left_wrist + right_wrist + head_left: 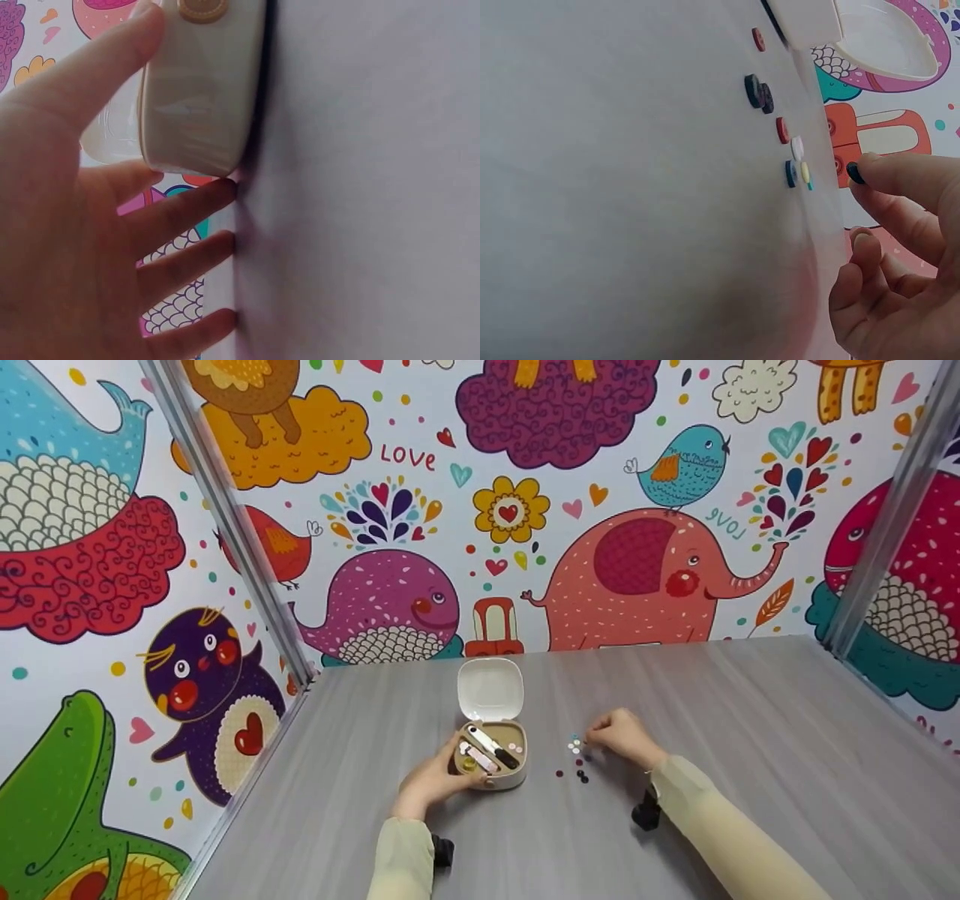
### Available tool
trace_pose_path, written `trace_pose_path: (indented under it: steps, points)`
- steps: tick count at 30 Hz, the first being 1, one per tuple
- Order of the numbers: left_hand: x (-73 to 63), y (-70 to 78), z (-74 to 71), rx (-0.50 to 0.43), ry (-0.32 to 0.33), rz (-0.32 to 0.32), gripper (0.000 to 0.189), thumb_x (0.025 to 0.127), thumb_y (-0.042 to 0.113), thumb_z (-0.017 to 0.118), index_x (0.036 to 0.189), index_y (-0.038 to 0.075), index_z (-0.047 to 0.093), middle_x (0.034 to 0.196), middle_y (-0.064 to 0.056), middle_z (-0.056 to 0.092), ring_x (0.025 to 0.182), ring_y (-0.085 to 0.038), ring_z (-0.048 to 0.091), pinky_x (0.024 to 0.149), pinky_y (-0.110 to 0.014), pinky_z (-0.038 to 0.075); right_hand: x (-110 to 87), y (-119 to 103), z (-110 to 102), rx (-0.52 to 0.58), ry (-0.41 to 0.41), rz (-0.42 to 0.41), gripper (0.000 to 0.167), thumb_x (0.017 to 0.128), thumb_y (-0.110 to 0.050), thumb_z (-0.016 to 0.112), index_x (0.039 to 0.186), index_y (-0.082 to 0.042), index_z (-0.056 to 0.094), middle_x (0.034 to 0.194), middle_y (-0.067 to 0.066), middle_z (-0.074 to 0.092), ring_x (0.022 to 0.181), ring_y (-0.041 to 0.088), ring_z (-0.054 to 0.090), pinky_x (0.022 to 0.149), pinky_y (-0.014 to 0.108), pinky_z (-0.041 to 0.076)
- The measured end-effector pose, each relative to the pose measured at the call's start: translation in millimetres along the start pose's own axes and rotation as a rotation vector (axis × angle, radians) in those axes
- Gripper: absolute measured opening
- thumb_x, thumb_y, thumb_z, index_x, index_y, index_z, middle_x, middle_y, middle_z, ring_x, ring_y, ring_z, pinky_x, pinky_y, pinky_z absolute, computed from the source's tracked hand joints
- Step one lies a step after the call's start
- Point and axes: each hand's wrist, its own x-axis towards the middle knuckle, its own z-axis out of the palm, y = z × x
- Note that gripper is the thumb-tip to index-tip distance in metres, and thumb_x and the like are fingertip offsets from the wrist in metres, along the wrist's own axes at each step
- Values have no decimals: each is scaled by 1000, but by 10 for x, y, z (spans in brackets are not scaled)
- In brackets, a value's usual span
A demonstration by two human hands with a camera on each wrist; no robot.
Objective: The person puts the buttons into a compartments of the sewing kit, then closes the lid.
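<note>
A small cream box (506,781) stands on the table, its white lid (490,690) raised. My left hand (431,784) holds the box at its left side, thumb at the front rim; in the left wrist view the other fingertips touch the tabletop. Compartments inside hold a white-and-black slim tool (493,746), a pink-and-white piece (480,757), a yellowish round item and pale pink buttons (514,748). To the right of the box, my right hand (626,737) pinches a dark button (854,173) between thumb and forefinger, above several loose buttons.
Loose buttons lie on the grey table (360,750) between box and right hand: a dark red one (559,774), black ones (583,778), pale ones (576,749) and a blue one (791,174). Cartoon-printed panels (510,570) enclose the table's back and sides.
</note>
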Motion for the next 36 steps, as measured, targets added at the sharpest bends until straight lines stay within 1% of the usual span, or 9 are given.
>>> trace_pose_path:
  steps: [4,7,10,14,16,20,27,31,36]
  points:
    - [5,-11,14,1,0,-2,98,80,50,74,154,8,26,139,-31,46,121,-47,49,96,-60,40,7,-54,9,27,-18,22,11,79,-4,68,69,1,71,59,-4,56,51,7,41,47,22,33]
    - [9,-10,17,-11,-2,-4,98,79,51,74,154,9,26,140,-31,45,122,-47,48,97,-60,39,17,-94,21,42,-24,20,9,79,-4,69,71,0,72,63,-1,60,53,8,44,49,23,36]
    - [7,-11,23,-24,-8,-14,99,79,51,74,154,11,25,141,-30,44,123,-47,47,97,-60,39,30,-121,36,40,-40,6,9,79,-4,69,71,1,71,64,0,60,54,8,45,50,23,38]
    - [10,-8,25,-11,-9,-14,100,79,53,74,154,10,24,141,-30,44,123,-47,47,97,-60,39,51,-146,43,45,-60,-12,11,80,-5,69,74,3,71,65,4,62,54,9,46,50,23,39]
    - [13,-4,24,-3,-10,-18,100,79,54,73,155,10,24,141,-29,44,123,-46,48,97,-60,39,62,-154,45,50,-63,-19,11,81,-5,70,74,3,72,67,6,65,55,9,48,50,23,40]
    - [8,3,17,-2,-16,-29,101,79,54,73,155,11,24,142,-29,43,124,-47,47,98,-60,39,81,-176,59,58,-74,-13,11,82,-7,70,75,0,74,70,9,67,54,8,46,49,23,39]
    - [-4,18,-15,43,-8,-12,98,79,53,74,153,8,27,139,-30,46,121,-46,50,96,-58,41,130,-245,127,32,-80,-41,15,82,-9,72,74,3,74,64,3,64,53,6,43,48,22,35]
    - [-2,30,-22,31,-11,-18,99,79,54,74,154,10,26,141,-29,44,122,-46,49,97,-58,40,147,-299,167,27,-69,-17,11,81,-10,73,74,-2,76,68,4,67,54,6,48,50,22,40]
    - [-4,33,-4,15,-16,-23,99,79,54,73,154,10,26,143,-27,43,123,-46,47,98,-59,39,139,-359,194,18,-68,-12,8,81,-10,73,76,-5,78,74,4,71,61,9,54,55,23,45]
